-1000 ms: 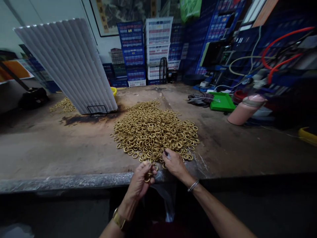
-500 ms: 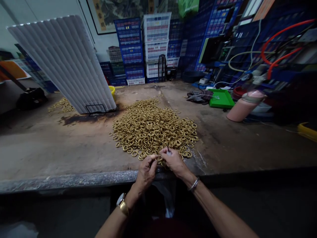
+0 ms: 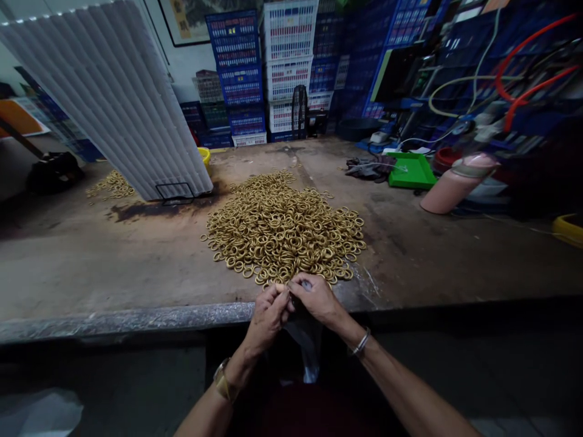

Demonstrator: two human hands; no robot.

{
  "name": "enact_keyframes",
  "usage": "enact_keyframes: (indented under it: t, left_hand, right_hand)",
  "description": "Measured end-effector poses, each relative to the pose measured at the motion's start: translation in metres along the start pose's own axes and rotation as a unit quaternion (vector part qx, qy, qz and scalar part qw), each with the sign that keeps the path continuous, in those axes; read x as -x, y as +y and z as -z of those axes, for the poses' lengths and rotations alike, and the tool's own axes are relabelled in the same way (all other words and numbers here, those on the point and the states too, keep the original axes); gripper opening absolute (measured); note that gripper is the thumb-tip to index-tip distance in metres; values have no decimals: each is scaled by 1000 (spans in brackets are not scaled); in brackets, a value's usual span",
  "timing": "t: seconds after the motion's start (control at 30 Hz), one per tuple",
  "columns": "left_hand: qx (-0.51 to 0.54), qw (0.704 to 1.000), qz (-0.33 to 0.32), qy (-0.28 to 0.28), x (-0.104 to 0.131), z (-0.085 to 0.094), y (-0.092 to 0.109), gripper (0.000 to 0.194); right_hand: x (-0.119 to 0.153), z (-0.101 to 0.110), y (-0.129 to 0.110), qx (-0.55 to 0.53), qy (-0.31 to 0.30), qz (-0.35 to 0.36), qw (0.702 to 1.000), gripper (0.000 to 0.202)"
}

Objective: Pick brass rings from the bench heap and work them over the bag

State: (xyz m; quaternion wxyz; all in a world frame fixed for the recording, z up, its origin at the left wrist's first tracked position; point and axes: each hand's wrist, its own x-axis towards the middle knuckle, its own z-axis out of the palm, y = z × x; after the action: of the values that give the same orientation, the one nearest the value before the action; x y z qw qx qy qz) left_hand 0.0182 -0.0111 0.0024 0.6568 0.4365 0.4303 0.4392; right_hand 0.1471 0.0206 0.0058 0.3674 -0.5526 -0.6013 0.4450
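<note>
A heap of gold-coloured rings (image 3: 282, 227) lies on the brown worktable (image 3: 150, 261). At the heap's near edge, my left hand (image 3: 271, 309) is closed, thumb against fingers, with a watch on the wrist. My right hand (image 3: 316, 297) is closed in a pinch and meets the left at the fingertips; a bracelet circles its wrist. Something small and greyish (image 3: 306, 284) shows at the right hand's fingers. What the fingertips pinch is too small to make out.
A tall ribbed white panel (image 3: 118, 97) leans in a wire stand at the left, beside a smaller ring pile (image 3: 112, 185). At the right are a green tray (image 3: 411, 170), dark gloves (image 3: 370, 169) and a pink bottle (image 3: 455, 185). Stacked crates (image 3: 288, 67) stand behind.
Both hands have drawn slightly closer together at the heap's near edge, their fingertips now meeting. The view has tilted a little, so the background sits higher.
</note>
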Motion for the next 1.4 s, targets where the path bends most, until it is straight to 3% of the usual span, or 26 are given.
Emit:
enact_keyframes:
  t: [0.1, 0.2, 0.33, 0.43, 0.6, 0.73, 0.87, 0.97, 1.27, 1.4]
  left_hand:
    - [36, 999, 11, 9, 7, 1, -1, 31]
    - [58, 998, 16, 22, 11, 0, 0, 29]
    - [64, 997, 6, 35, 11, -3, 1, 28]
    - [47, 998, -13, 47, 10, -3, 0, 28]
    - [42, 999, -13, 32, 20, -2, 2, 26]
    - [136, 989, 51, -5, 32, -3, 8, 23]
    - [207, 974, 86, 21, 32, -1, 2, 29]
    - [226, 969, 97, 40, 31, 3, -4, 28]
    - [336, 930, 146, 19, 29, 8, -12, 23]
    - [326, 934, 144, 31, 26, 5, -19, 22]
  right_hand:
    - [2, 1, 1, 1, 8, -3, 1000, 23]
    - [7, 3, 5, 90, 31, 37, 995, 22]
    - [19, 0, 10, 219, -12, 131, 967, 17]
    - [24, -3, 10, 273, -39, 150, 949, 14]
    - [20, 4, 9, 314, -50, 107, 942, 15]
    - [19, 19, 17, 347, 16, 78, 934, 15]
    - [25, 23, 32, 352, 69, 99, 928, 17]
    - [29, 19, 38, 360, 74, 106, 924, 16]
    - [23, 7, 27, 422, 64, 45, 903, 12]
    - [23, 8, 27, 432, 58, 35, 900, 14]
